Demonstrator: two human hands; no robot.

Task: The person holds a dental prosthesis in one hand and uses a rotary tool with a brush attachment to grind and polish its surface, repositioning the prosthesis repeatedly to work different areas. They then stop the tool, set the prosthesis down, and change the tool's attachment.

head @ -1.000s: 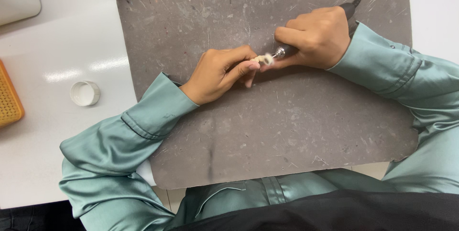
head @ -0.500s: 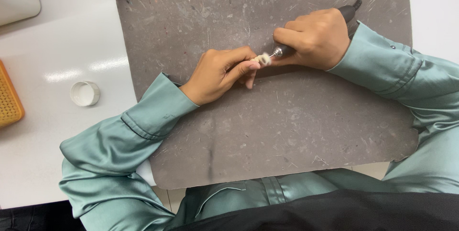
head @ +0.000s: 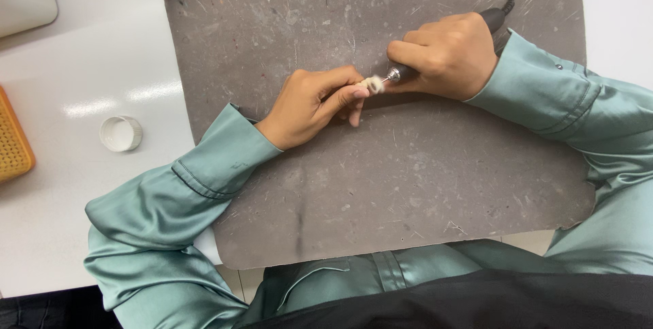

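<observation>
A grey mat [head: 408,193] covered most of the white table [head: 81,234], and both hands worked near its upper middle. The right hand [head: 449,53] was closed in a full fist round a dark rotary tool [head: 491,19], whose long axis ran from a cord at upper right down-left to a metal collet [head: 394,74] and a small pale buffing tip [head: 373,84]. The left hand [head: 320,101] lay just left of that tip, fingers curled and pinched shut on something too small to make out, held touching the tip. So the tip pointed straight at the left fingertips, and the 2 hands met there, the left one nearer the body. A white cap [head: 121,133] sat well apart on the table at left, and an orange tray [head: 12,142] edge showed beyond it.
</observation>
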